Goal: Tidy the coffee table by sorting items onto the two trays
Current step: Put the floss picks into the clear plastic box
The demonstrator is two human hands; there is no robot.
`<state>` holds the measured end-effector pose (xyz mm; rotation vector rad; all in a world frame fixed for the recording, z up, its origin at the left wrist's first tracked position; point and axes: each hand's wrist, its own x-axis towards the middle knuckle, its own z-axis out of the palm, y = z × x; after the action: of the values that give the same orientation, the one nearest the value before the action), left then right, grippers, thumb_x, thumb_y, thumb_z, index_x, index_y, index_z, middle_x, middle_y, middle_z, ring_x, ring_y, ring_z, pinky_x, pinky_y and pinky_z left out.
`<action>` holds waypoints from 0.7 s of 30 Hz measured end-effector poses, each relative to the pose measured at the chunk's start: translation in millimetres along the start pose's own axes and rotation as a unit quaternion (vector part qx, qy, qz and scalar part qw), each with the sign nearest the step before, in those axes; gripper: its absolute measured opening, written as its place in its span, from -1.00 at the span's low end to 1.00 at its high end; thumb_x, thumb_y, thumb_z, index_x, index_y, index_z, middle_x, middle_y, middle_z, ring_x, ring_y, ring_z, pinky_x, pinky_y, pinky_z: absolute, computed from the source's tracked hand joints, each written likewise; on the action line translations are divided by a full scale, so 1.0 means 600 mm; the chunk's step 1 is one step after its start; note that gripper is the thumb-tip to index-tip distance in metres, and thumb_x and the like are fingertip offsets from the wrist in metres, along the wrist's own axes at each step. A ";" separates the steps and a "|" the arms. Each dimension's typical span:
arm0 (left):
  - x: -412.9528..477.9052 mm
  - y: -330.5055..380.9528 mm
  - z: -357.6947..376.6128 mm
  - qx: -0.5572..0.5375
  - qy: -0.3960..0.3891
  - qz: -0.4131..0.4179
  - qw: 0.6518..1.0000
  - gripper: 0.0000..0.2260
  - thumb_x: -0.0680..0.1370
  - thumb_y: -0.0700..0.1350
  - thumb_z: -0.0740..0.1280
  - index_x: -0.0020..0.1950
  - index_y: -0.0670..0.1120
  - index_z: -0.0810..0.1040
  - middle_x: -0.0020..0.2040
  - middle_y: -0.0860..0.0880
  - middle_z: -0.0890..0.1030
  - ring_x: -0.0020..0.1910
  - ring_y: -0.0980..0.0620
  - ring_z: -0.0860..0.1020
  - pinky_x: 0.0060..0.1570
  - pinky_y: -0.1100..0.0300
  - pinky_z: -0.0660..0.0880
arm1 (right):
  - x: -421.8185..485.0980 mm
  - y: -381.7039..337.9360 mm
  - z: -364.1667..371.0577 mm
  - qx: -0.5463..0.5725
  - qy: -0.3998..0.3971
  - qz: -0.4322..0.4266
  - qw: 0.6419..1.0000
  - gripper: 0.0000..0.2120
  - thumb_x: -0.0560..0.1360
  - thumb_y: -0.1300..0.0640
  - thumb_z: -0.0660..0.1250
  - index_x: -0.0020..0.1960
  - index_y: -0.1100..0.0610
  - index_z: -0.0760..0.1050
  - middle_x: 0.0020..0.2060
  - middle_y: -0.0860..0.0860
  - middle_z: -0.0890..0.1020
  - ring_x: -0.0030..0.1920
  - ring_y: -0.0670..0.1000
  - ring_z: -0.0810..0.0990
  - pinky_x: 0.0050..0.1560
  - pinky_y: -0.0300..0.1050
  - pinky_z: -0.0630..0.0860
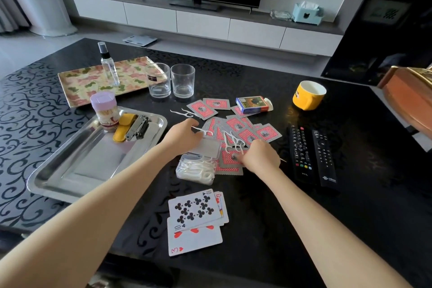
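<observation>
Floss picks [230, 139] loose on cards [247, 128], mid-tabletop, beside open box [196, 169]. Step: gathering them into box. Left hand [184, 134] pinches one over lid; right hand [259, 156] pinches several. Next: drop in, close lid, move box to steel tray [70, 170].

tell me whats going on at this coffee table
A person is gathering floss picks strewn over the face-down playing cards: the left hand holds one, the right hand pinches a few. Their open clear box sits between the arms. The steel tray holds a toothpick jar, yellow pouch and nail clippers; the floral tray a spray bottle. Glasses, mug and remotes remain unsorted.
</observation>
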<state>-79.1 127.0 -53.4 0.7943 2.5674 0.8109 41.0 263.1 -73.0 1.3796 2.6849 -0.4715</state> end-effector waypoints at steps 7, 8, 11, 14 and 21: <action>0.016 -0.010 -0.032 -0.033 -0.020 0.075 0.996 -0.80 0.56 -0.22 0.24 0.00 -0.03 0.63 -0.15 0.03 0.60 -0.23 0.10 0.49 -0.32 0.38 0.36 | 0.041 0.002 -0.017 0.077 0.042 -0.048 0.995 -0.70 0.54 0.05 0.29 -0.32 0.15 0.42 -0.47 -0.01 0.41 -0.47 -0.04 0.38 -0.48 -0.22 0.24; 0.015 -0.013 -0.041 -0.044 -0.009 0.077 0.996 -0.82 0.56 -0.22 0.26 -0.04 -0.01 0.63 -0.24 0.08 0.58 -0.30 0.14 0.47 -0.34 0.39 0.35 | 0.048 -0.002 -0.022 0.080 0.056 -0.057 0.994 -0.68 0.54 0.06 0.28 -0.35 0.15 0.41 -0.49 -0.01 0.40 -0.49 -0.06 0.36 -0.48 -0.23 0.24; 0.023 -0.034 -0.062 -0.083 0.002 0.071 0.994 -0.83 0.55 -0.23 0.28 -0.05 -0.04 0.64 -0.32 0.06 0.55 -0.40 0.09 0.45 -0.34 0.29 0.39 | 0.074 -0.021 -0.022 0.058 0.067 -0.068 0.994 -0.68 0.53 0.04 0.31 -0.36 0.14 0.41 -0.48 -0.01 0.41 -0.48 -0.06 0.36 -0.48 -0.25 0.25; 0.020 -0.055 -0.071 -0.091 -0.007 0.060 0.994 -0.82 0.55 -0.26 0.27 -0.07 -0.05 0.64 -0.31 0.00 0.55 -0.42 0.07 0.44 -0.32 0.26 0.39 | 0.077 -0.037 -0.015 0.025 0.050 -0.060 0.997 -0.69 0.48 -0.11 0.35 -0.17 0.14 0.45 -0.23 0.05 0.53 -0.25 0.00 0.52 -0.48 -0.23 0.23; 0.020 -0.063 -0.079 -0.106 -0.013 0.037 0.994 -0.82 0.56 -0.26 0.26 -0.05 -0.07 0.64 -0.35 0.03 0.56 -0.45 0.08 0.46 -0.36 0.33 0.43 | 0.082 -0.064 -0.028 0.004 -0.037 -0.038 0.999 -0.63 0.49 0.04 0.37 0.19 0.23 0.43 -0.10 0.08 0.51 -0.16 0.02 0.52 -0.46 -0.23 0.29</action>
<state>-125.9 88.7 -41.0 0.8312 2.3893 1.0686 -17.8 285.9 -58.6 1.2409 2.6863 -0.5304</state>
